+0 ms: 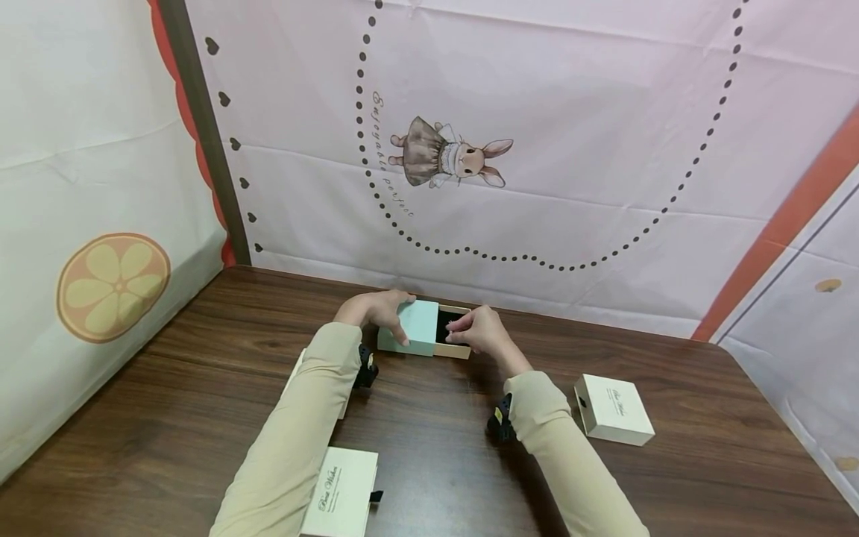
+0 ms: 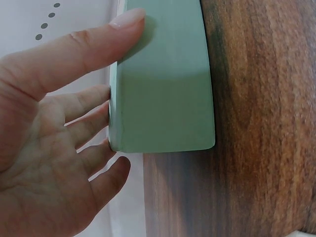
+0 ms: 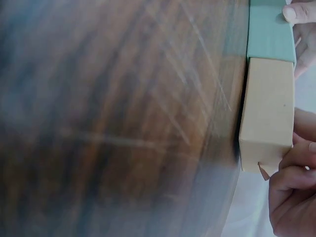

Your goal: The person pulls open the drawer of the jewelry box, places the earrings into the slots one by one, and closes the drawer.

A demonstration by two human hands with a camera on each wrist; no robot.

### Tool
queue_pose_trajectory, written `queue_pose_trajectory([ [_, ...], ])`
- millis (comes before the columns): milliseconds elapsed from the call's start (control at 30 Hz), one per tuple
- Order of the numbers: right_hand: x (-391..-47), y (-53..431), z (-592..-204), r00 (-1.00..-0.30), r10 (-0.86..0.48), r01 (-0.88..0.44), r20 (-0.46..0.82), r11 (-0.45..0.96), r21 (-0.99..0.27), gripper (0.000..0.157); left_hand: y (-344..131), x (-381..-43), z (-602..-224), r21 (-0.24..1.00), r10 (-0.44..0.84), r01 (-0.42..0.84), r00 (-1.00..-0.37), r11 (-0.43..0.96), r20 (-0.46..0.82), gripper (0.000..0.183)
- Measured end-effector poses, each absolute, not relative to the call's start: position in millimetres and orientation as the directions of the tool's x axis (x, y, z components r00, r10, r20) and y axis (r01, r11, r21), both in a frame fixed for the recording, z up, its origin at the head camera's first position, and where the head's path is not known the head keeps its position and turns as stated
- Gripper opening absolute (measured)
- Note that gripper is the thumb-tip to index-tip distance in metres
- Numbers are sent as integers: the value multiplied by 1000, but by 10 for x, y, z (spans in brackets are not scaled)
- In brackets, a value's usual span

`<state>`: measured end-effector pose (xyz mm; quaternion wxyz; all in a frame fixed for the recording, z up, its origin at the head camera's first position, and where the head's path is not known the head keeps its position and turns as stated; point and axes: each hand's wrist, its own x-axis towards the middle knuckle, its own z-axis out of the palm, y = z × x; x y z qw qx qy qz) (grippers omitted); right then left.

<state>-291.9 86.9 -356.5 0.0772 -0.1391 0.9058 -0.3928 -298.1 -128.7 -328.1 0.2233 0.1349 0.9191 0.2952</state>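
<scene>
A mint-green drawer box lies near the table's back edge, its tan drawer pulled partway out to the right. Black lining shows inside the drawer. My left hand holds the green sleeve, thumb on the near side and fingers on the far side. Over the open drawer, my right hand has its fingertips together, pinching a small light-coloured thing too small to identify. In the right wrist view a ribbon tab sticks out from the drawer's end, beside the curled fingers.
A cream box with printed lettering stands to the right of my right forearm. Another cream box with a black tab lies at the front left, and my left sleeve mostly covers a further pale box. A printed cloth hangs behind the wooden table.
</scene>
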Motion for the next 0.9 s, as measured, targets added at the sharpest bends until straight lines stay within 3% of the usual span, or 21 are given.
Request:
queue_pose_trajectory([
  [467, -2912, 881, -3566, -941, -339, -246, -4, 689, -681, 12, -1268, -2969, -3278, 602, 382, 116, -861, 790, -336, 90],
  [900, -2955, 1080, -3482, -983, -162, -12, -90, 540, -842, 22, -1292, -2973, -3274, 637, 392, 98, -855, 765, -340, 91],
])
